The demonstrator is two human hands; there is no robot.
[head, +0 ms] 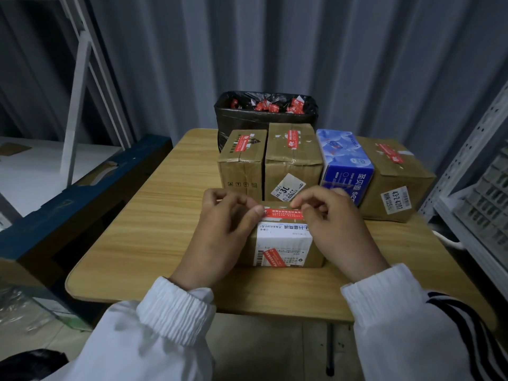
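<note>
Centrally on the wooden table [154, 204]: one small cardboard parcel [316, 254], shipping label towards the wearer, its red seal sticker [283, 213] pinched at either end by left hand [220, 232] and right hand [335, 224], seemingly to peel it off for the black-lined bin [242, 119] behind.

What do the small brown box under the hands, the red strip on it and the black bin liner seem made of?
Small brown box: probably matt cardboard; dull tan faces. Red strip: likely adhesive paper or film, stuck flat. Black bin liner: thin shiny plastic, crinkled.
</note>
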